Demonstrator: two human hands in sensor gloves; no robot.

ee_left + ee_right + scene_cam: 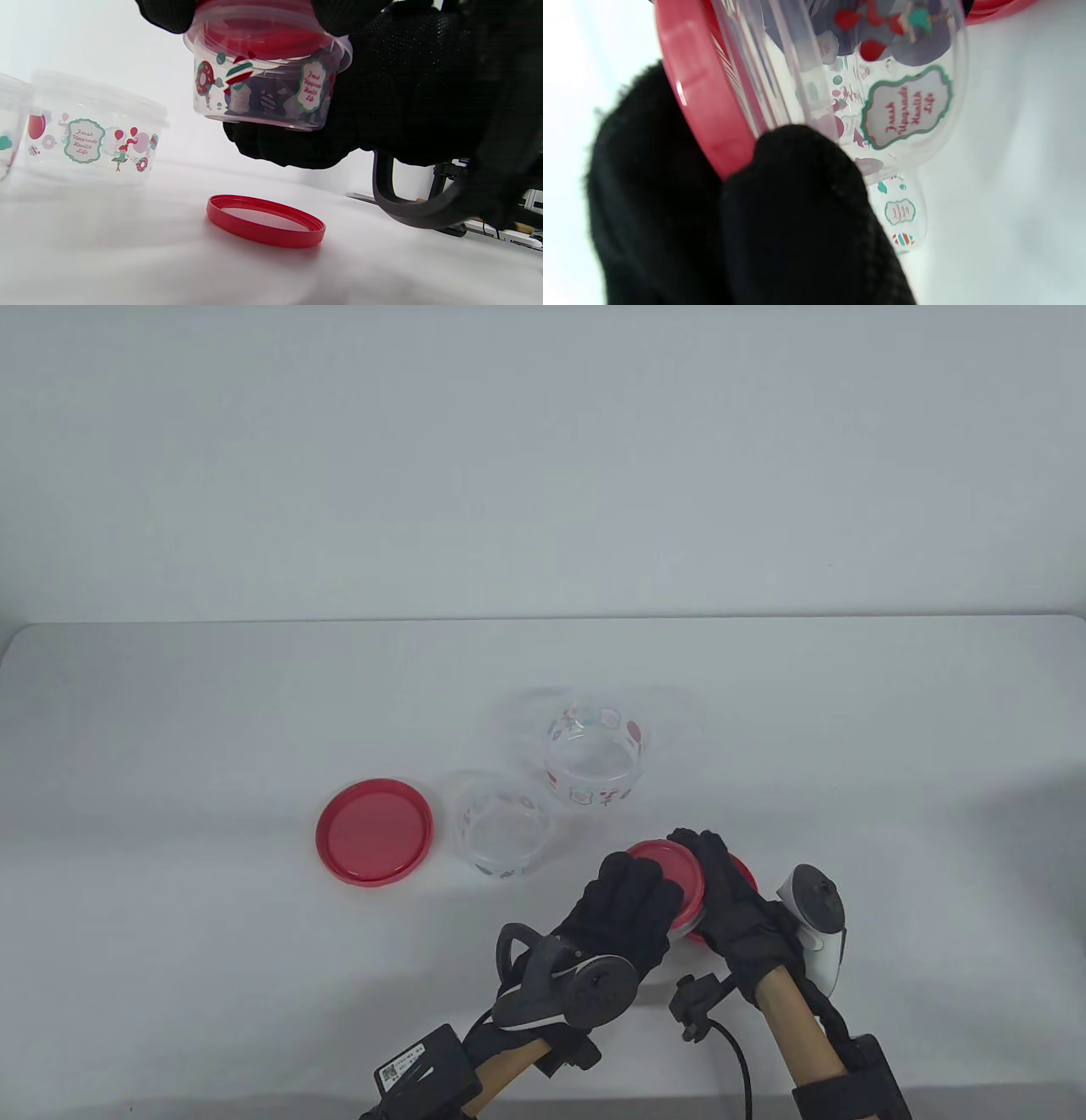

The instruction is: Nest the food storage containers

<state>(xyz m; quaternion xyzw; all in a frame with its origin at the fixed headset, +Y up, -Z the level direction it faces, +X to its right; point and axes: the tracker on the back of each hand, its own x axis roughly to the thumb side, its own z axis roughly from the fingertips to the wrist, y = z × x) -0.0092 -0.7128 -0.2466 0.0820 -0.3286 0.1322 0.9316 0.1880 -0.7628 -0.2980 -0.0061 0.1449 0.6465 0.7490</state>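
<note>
Both hands hold a small clear printed container [689, 918] with a red lid [670, 875] a little above the table near the front edge. My left hand [632, 891] grips the lid from above; its fingertips [169, 12] show over the lid [263, 38] in the left wrist view. My right hand [721, 891] grips the container's body [258, 93], and its fingers [797, 220] lie over the wall and lid rim [704, 106]. A clear container [594, 763] stands mid-table, seemingly inside a larger one. Another open container [505, 836] stands left of it.
A large red lid [375, 831] lies flat at the left. A smaller red lid [265, 220] lies on the table under the held container, its edge showing in the table view [747, 869]. The white table [848, 729] ends at a pale wall behind.
</note>
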